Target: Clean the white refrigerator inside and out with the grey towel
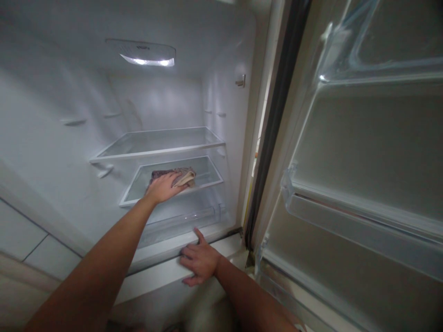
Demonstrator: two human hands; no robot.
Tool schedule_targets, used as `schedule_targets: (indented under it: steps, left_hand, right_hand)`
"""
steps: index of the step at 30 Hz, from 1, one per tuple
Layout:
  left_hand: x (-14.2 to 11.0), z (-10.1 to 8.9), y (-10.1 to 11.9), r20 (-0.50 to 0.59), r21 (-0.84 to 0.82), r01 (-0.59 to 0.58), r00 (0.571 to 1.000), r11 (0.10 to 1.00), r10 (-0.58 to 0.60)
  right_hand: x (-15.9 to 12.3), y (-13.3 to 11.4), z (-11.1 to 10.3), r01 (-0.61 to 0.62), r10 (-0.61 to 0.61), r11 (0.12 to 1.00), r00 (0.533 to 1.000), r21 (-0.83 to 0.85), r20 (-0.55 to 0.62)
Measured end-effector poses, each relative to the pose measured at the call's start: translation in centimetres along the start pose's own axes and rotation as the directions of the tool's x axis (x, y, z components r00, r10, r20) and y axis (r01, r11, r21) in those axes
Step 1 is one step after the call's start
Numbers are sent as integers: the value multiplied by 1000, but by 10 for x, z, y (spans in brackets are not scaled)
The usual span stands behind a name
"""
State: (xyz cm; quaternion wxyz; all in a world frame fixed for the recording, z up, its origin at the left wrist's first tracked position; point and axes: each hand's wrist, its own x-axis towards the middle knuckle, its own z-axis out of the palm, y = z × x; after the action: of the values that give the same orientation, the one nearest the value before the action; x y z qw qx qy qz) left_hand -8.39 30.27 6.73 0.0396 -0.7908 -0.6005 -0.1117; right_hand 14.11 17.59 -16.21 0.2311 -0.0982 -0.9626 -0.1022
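My left hand (165,186) reaches into the refrigerator and is closed over a folded brown and beige cloth (188,177). The cloth lies against the lower glass shelf (133,190), close to its front edge; part of it is hidden under the fingers. My right hand (200,259) holds nothing. Its fingers are apart and rest on the white front ledge (155,281) at the bottom of the compartment, one of them pointing up toward the clear drawer (180,221).
Above the cloth sits another glass shelf (155,144). A lit lamp (145,54) is on the ceiling. Shelf supports (73,122) stick out from the side walls. On the right, the door (363,138) stands wide with clear bins (363,226) on it.
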Motion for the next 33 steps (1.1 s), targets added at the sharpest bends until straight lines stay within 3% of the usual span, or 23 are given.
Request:
schedule_targets:
  steps: [3,7,17,22,33]
  left_hand:
    - [0,0,0,2,-2,2,1000,1000,-2]
    - [0,1,-1,4,-4,2,1000,1000,-2]
    - [0,1,-1,-6,-4,11,1000,1000,-11]
    - [0,1,-1,-5,-4,13,1000,1000,-13]
    - [-2,-2,4,-30,-14,7,1000,1000,-8]
  right_hand:
    - [-1,-1,-1,-12,11,1000,998,-13,-62]
    - [-4,-3,-3,-173,165,984,976,-43,-139]
    - [-8,-7,-6,-419,410,907,899,-32,-158]
    - [-8,-6,-7,-314,301,948,938,-56,-172]
    - [-6,-3,-7,-244,240,970,960,-4,-145]
